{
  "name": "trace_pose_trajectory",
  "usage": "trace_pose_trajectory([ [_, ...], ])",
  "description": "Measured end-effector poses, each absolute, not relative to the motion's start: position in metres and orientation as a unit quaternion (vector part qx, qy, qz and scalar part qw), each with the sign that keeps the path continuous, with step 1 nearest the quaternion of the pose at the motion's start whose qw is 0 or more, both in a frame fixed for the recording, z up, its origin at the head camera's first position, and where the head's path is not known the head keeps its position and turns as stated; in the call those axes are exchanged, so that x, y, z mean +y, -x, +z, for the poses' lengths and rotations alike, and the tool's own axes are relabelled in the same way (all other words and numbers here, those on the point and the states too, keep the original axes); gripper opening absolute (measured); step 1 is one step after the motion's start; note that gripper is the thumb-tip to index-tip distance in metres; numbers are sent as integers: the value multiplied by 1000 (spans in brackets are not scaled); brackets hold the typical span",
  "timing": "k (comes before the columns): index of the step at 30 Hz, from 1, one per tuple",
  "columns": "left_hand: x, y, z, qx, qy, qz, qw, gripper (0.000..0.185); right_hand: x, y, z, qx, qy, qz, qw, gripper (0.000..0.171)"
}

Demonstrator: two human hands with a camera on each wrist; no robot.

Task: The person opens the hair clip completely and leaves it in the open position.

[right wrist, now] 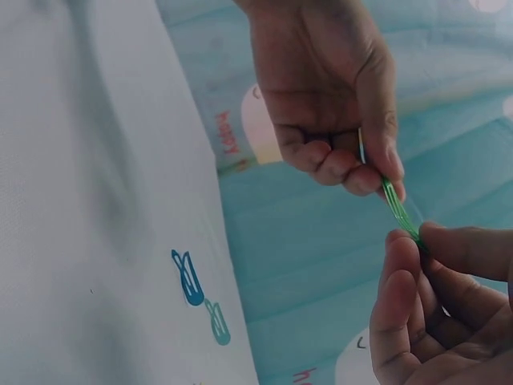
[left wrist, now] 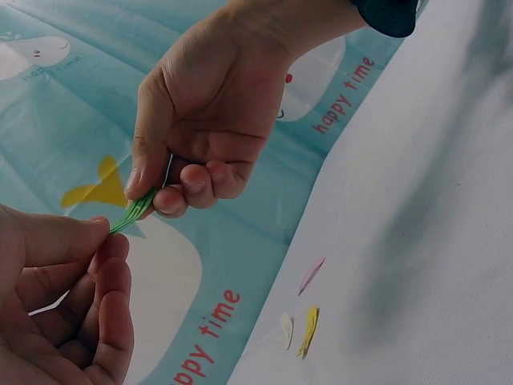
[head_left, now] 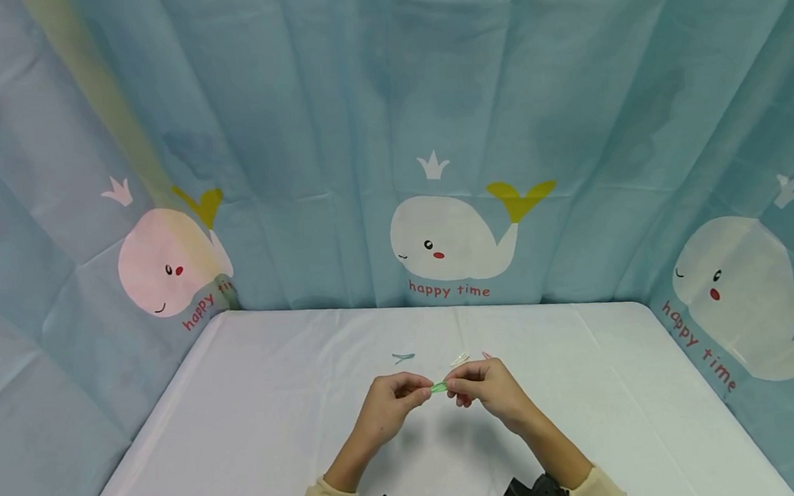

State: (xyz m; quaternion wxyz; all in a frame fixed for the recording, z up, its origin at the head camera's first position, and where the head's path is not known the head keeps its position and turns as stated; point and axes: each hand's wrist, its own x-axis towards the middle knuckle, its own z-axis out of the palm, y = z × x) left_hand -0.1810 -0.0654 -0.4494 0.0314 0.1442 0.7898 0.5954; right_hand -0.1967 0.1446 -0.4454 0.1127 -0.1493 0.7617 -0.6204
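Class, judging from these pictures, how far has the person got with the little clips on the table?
Done: nothing shows as finished. In hand: the left hand and right hand each pinch an end of a green clip above the white table. Left: the blue clips and the pale, yellow and pink clips lie untouched on the table.

Green clip's [head_left: 438,387] ends inside hands [head_left: 442,400]
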Motion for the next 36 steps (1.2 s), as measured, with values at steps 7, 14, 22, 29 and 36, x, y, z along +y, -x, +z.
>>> trace_pose_trajectory([
  [7,-65,183,-450,787,-139,600,39,16,143,196,-445,756,146,-625,132,27],
  [14,-61,185,-451,774,-130,618,40,15,143,197,-445,744,164,-636,124,27],
  [22,-58,188,-453,773,-135,619,39,14,145,197,-443,732,154,-651,127,26],
  [29,-55,189,-453,777,-135,614,39,14,147,197,-444,721,154,-662,132,29],
  [36,-57,189,-451,757,-113,642,40,15,144,197,-442,723,152,-665,109,34],
])
